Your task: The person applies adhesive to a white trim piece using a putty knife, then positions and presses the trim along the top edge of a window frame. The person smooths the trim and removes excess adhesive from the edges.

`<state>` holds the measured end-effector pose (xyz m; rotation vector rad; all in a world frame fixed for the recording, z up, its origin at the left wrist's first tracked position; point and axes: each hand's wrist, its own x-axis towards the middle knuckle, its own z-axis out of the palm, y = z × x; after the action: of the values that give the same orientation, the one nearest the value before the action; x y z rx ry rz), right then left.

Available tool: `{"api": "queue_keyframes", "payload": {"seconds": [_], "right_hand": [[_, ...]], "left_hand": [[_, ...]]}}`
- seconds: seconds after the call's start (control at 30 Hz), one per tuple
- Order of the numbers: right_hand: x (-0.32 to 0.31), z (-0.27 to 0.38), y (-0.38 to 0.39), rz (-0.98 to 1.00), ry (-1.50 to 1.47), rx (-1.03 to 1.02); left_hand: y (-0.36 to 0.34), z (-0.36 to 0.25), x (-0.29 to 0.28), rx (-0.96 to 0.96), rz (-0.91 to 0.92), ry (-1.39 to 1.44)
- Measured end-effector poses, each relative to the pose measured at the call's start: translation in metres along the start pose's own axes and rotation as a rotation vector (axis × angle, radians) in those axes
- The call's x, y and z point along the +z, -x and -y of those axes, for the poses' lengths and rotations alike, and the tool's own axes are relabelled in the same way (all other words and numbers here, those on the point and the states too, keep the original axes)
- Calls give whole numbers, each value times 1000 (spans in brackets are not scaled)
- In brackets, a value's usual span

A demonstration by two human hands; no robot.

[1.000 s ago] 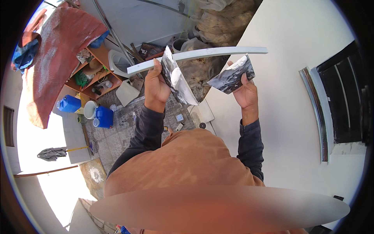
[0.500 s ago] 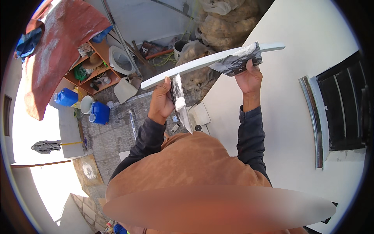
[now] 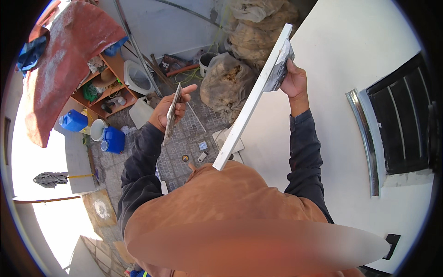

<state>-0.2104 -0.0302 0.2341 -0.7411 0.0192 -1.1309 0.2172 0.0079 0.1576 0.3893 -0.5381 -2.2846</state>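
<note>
My left hand (image 3: 161, 113) grips a thin flat plate (image 3: 172, 113), seen nearly edge-on and streaked, with one finger sticking out past it. My right hand (image 3: 295, 83) is closed on a black-and-white smeared flat blade (image 3: 279, 69) together with a long, narrow white bar (image 3: 247, 111). The bar runs diagonally from the upper right down toward my brown shirt, its lower end apart from my left hand. Both dark-sleeved forearms rise from the lower part of the view.
A white wall (image 3: 337, 55) with a black window (image 3: 399, 120) is on my right. Below are filled sacks (image 3: 224, 85), pavers (image 3: 184, 143), blue jugs (image 3: 113, 141) and a white bucket (image 3: 97, 130). An orange shelf (image 3: 124, 104) and red tarp (image 3: 64, 55) are at left.
The white bar has swung from nearly horizontal to a steep diagonal, now away from my left hand. My left hand moved left with its plate; my right hand stayed high with the bar.
</note>
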Motion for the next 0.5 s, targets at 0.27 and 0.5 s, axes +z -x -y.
{"api": "queue_keyframes", "payload": {"seconds": [0.27,0.5], "right_hand": [[-17,-38,3,216,-372,113],[-41,-57,13,146,-547,80]], "left_hand": [[-74,52,113,-405,269,-121],[-102,89,117,-416,293,-13]]}}
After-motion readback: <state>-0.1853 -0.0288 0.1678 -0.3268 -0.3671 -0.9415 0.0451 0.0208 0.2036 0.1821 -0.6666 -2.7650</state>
